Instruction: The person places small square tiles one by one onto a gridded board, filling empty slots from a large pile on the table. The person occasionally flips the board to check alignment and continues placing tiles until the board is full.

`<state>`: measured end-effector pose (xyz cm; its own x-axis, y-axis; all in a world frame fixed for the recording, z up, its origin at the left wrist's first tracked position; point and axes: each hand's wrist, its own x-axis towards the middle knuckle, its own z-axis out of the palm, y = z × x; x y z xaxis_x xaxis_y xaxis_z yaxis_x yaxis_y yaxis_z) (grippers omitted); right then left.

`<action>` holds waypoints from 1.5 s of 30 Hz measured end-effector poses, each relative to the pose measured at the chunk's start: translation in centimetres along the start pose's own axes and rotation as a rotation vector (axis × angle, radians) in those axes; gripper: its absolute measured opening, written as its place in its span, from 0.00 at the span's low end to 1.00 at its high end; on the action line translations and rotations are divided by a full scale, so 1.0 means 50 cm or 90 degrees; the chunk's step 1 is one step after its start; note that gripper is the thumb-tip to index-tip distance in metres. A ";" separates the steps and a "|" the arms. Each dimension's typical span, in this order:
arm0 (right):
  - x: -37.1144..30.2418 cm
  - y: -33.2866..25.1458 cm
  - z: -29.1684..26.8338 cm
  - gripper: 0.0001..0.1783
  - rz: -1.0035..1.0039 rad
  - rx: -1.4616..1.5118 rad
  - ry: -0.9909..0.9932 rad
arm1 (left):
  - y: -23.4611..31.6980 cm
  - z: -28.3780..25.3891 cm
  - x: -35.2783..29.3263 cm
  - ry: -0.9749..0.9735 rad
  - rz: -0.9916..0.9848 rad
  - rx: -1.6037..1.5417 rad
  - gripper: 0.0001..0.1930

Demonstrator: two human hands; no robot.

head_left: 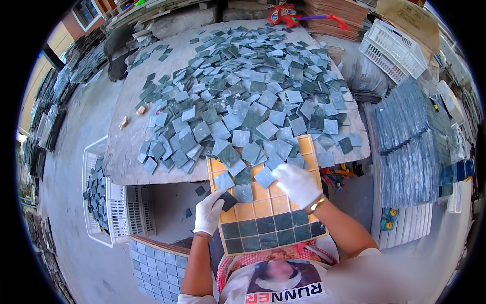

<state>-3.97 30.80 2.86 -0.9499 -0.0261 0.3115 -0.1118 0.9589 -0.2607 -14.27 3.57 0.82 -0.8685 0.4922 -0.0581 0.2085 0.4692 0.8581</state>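
Observation:
My left hand [207,212], in a white glove, grips a dark square stone tile [229,201] at the left edge of a yellow-orange grid tray [276,204]. Dark green tiles [265,224] fill the tray's two near rows. Farther up the grid lie a few loose tiles, among them a grey-blue tile [244,193]. My right hand [298,187], also white-gloved, hovers over the tray's right half. Its fingertips are at the edge of a tilted pale tile [265,177]; motion blur hides whether they grip it.
A big heap of loose tiles [243,96] covers much of the table [126,131] and spills onto the tray's far end. White crates [119,207] hold tiles at left. A tiled sheet [157,266] lies below. Wrapped tile stacks [405,147] stand at right; a red toy [283,14] sits far back.

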 end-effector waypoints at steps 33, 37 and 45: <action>0.020 0.051 -0.078 0.11 0.220 0.303 -0.263 | 0.030 0.066 0.048 -0.101 -0.096 -0.152 0.18; 0.023 0.029 -0.065 0.09 0.131 0.304 -0.236 | 0.080 0.063 0.027 -0.005 0.121 0.096 0.25; 0.068 -0.099 0.031 0.25 0.121 0.243 -0.145 | 0.029 -0.023 -0.097 -0.125 -0.356 -0.376 0.15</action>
<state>-7.13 25.53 3.78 -0.9989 0.0378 0.0282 0.0120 0.7812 -0.6242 -10.29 1.03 2.91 -0.6686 0.4450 -0.5958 -0.5472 0.2483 0.7994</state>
